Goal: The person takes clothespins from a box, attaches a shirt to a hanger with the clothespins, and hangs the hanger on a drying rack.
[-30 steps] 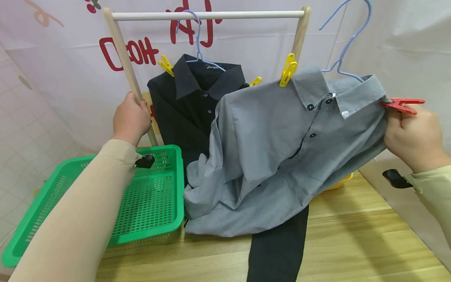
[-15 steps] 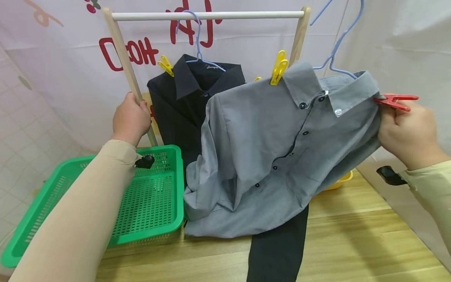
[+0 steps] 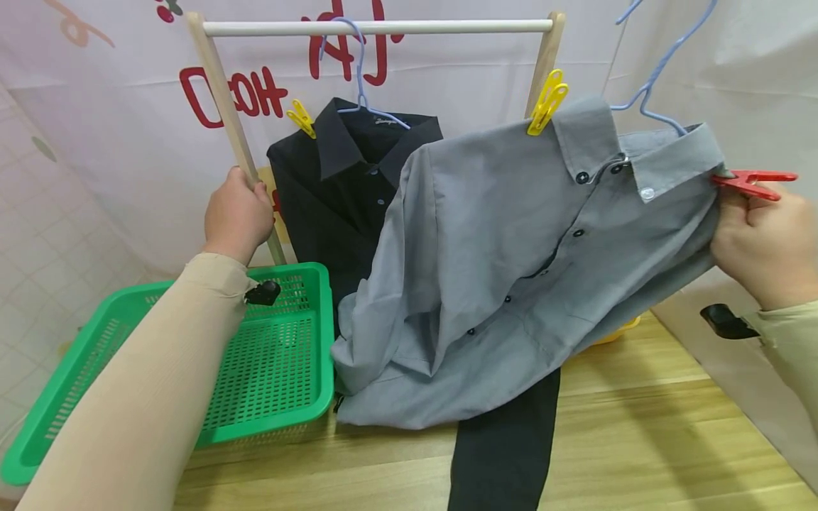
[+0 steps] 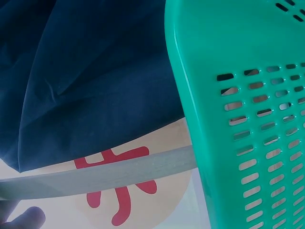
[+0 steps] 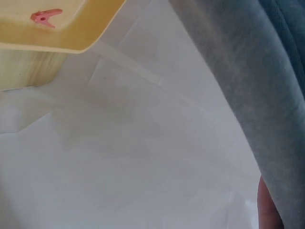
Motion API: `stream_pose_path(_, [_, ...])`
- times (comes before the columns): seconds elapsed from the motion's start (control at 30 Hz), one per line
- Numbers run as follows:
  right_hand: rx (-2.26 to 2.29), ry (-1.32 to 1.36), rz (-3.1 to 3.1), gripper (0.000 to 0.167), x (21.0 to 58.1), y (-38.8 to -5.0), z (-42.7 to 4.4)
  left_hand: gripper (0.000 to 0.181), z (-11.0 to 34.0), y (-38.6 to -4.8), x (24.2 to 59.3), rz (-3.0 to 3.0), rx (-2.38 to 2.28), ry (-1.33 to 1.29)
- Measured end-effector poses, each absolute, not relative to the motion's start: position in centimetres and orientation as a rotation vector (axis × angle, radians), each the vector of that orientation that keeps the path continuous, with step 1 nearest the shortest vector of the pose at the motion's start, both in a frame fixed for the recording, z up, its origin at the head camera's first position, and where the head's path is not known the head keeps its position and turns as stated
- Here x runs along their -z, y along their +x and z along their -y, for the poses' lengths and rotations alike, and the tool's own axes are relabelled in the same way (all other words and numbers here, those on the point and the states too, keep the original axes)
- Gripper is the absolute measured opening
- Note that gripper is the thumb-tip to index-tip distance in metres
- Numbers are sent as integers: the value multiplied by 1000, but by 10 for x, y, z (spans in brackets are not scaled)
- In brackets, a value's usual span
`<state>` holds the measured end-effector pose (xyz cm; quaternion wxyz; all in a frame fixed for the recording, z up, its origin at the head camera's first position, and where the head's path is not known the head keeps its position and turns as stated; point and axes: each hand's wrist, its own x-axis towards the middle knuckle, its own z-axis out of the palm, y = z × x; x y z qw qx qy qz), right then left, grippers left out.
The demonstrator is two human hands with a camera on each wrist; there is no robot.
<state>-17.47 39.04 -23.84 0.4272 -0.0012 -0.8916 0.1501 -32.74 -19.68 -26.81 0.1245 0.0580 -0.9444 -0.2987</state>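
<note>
My left hand grips the left wooden post of a small clothes rack. My right hand holds a grey button-up shirt by its shoulder, just under a red clothespin clipped there. A blue hanger sits inside the grey collar, its hook partly cut off by the top of the head view. One yellow clothespin pins the other shoulder. Behind, a black shirt hangs from the white rail on another blue hanger, with a yellow clothespin at its shoulder.
A green perforated basket stands below my left forearm on the wooden table. The grey shirt mostly hides a yellow container; the right wrist view shows a red clothespin inside it. The right rack post stands behind the shirt.
My right hand first shifts slightly left, then carries the grey shirt and its hanger right and a little upward. The left hand stays on the post.
</note>
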Motion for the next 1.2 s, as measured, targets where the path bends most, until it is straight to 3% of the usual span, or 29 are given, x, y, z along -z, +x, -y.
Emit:
stream_pose_path(0.47, [-349,49,2229,40,231,-181,-374,50,199,-325,267,2755,885,149])
stream_pose_path(1.2, [-378,102,2414,38,192,-220,-281,50,198,-325,268,2757,865,148])
